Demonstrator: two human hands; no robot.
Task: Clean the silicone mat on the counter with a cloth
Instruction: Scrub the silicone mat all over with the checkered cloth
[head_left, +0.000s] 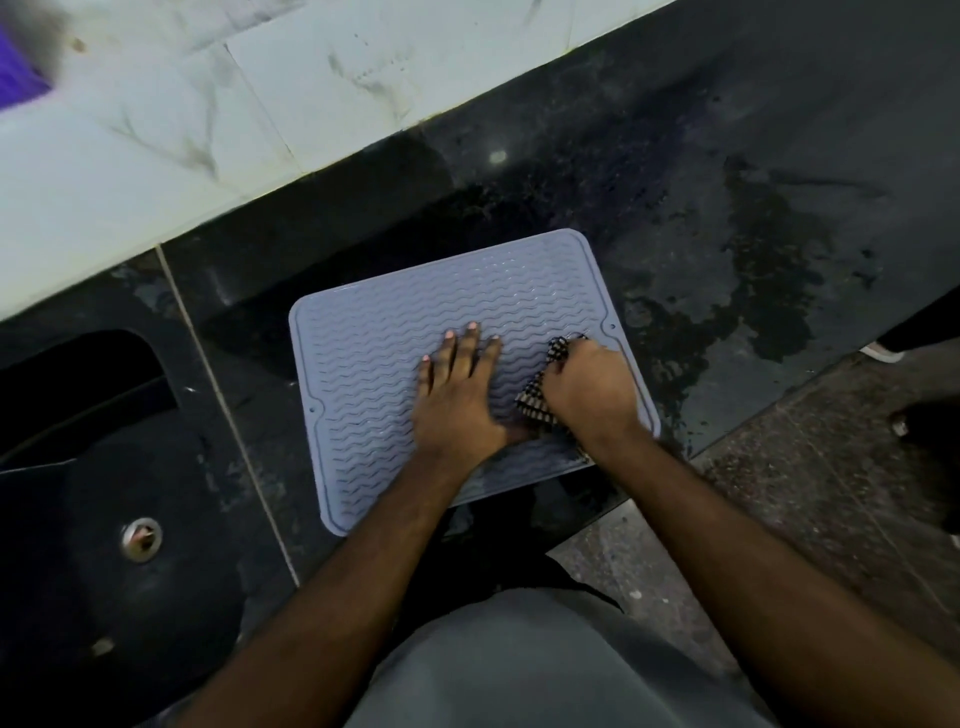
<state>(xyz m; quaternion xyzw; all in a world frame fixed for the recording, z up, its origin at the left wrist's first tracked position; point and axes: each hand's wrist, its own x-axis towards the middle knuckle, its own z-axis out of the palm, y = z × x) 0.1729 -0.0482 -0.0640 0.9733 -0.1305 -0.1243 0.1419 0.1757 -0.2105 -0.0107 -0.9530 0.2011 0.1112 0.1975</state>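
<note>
Head view: grey ribbed silicone mat (395, 374) flat on the black desk (727, 218), long axis running left-near to right-far; left hand (460, 395) spread flat pinning it, right hand (589, 387) bunching the checked cloth (535, 400) near its right edge.

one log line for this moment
stage: wiping | left hand: flat on mat | right hand: grips checked cloth, mat's right side

No readable text, labels, brands, numbers or signs anywhere in the head view.
</note>
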